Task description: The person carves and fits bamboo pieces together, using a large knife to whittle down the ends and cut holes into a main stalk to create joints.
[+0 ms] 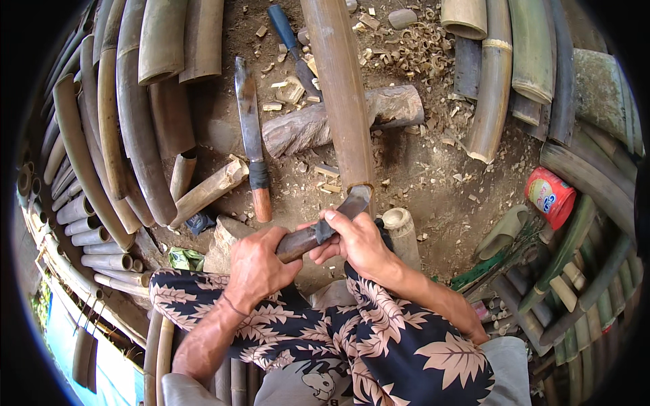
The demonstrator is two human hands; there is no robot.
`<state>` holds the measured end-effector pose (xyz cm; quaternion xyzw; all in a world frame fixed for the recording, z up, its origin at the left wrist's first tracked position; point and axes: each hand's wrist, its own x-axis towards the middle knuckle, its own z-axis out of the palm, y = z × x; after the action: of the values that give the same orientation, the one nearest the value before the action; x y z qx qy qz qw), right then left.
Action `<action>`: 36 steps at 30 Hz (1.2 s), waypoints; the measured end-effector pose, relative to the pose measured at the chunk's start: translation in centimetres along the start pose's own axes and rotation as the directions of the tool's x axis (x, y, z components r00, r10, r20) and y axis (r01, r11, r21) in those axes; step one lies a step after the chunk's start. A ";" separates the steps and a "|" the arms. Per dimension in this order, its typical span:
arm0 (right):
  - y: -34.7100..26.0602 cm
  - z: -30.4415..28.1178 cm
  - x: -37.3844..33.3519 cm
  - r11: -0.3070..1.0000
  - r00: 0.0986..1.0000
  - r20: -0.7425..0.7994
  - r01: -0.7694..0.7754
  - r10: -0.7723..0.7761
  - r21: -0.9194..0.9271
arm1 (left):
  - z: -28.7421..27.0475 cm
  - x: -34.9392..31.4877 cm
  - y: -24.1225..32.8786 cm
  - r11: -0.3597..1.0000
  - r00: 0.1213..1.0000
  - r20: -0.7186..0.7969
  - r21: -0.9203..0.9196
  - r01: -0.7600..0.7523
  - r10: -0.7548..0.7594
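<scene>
Both my hands are on one knife with a thick dark wooden handle [296, 245] and dark wrapping near its short metal blade [355, 201]. My left hand [261, 265] is closed around the rear of the handle. Farther forward, my right hand [355, 243] grips the wrapped part, thumb lying along the base of the blade. The blade meets the near cut end of a long brown bamboo pole [338, 88]; whether it reaches inside, I cannot tell. That pole slopes away from me across a rough log [294, 130].
A long-bladed knife [249, 118] and a blue-handled tool [283, 27] lie beyond my hands. Curled shavings [413, 57] and chips litter the dirt. Bamboo lengths [145, 115] crowd the left; more bamboo [531, 47] and a red packet [550, 197] lie right. A short bamboo piece [401, 233] stands beside my right hand.
</scene>
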<state>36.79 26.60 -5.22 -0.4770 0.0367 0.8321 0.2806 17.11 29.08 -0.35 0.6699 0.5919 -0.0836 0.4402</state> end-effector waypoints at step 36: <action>4.9 -5.9 -4.2 0.863 0.870 -0.346 0.157 -0.351 -0.481 | 13.9 -6.6 7.5 0.963 0.993 0.043 -0.242 0.119 -0.111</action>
<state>40.55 18.73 -6.05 -0.6965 -0.1561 0.6498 0.2612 27.39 15.42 -0.85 0.5739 0.6291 -0.0453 0.5223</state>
